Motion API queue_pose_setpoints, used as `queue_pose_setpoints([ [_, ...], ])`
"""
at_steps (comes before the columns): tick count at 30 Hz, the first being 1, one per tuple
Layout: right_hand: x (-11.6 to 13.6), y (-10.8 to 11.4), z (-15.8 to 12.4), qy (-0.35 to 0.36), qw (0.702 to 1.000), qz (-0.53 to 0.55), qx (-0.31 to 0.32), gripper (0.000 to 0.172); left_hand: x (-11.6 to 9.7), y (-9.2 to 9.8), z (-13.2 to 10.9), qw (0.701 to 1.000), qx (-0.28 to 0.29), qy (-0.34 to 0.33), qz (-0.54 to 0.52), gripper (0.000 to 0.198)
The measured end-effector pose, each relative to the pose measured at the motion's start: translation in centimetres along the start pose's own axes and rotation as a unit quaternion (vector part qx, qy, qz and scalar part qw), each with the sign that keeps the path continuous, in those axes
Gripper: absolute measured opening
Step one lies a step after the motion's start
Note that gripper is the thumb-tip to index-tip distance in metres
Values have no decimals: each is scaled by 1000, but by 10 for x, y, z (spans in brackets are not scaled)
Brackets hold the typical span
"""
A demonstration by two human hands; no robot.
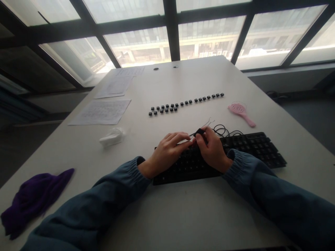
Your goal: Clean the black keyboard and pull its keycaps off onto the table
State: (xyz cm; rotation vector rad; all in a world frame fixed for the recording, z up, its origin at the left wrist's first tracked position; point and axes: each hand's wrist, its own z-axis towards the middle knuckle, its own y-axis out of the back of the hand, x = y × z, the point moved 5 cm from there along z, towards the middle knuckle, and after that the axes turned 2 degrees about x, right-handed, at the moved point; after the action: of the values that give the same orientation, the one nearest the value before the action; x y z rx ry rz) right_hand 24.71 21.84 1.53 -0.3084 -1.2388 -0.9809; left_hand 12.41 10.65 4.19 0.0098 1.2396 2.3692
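Over the black keyboard (193,168), my two hands meet at their fingertips. My right hand (211,148) grips a wire keycap puller (209,122), whose two thin bent prongs stick out past the fingers, away from me. A small black block (199,132) shows at the right fingertips; I cannot tell whether it is the puller's handle or a keycap. My left hand (171,150) has thumb and index finger drawn together beside that block, and whatever lies between their tips is hidden. Beyond the hands, several black keycaps (181,104) stand in rows on the white table (141,136).
A pink hairbrush (240,111) lies at right, past the coiled cable (222,130). Left of the keyboard is a crumpled clear plastic bag (112,137). Printed sheets (101,112) lie farther back, and a purple cloth (34,197) at the near left. Windows border the far side.
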Motion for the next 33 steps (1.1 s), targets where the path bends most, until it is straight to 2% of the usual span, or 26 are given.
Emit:
queue_pose_setpoints([
  [2,-3,-2,1,-21,999,25,10,7,4,-3,1,995,-22,31,-92,20],
  [5,-6,-3,2,-40,997,63,12,9,11,-4,5,967,-27,110,-229,13],
  [8,-8,-3,2,-48,995,88,4,11,22,4,15,949,-14,167,-265,14],
  [11,-8,-5,2,-51,994,93,12,11,51,16,32,965,-25,177,-192,15],
  [14,-7,-5,1,-43,995,91,18,11,100,18,52,976,-34,209,-41,14],
  [17,-7,-5,1,-33,995,88,18,10,147,0,72,973,21,224,54,13],
  [20,-7,-5,0,-34,995,88,25,8,179,-23,88,969,79,219,83,11],
  [25,-6,-7,0,-33,995,81,40,8,199,-49,95,962,147,207,99,11],
  [33,-4,-7,-1,-26,996,67,47,8,204,-52,89,960,153,203,114,13],
])
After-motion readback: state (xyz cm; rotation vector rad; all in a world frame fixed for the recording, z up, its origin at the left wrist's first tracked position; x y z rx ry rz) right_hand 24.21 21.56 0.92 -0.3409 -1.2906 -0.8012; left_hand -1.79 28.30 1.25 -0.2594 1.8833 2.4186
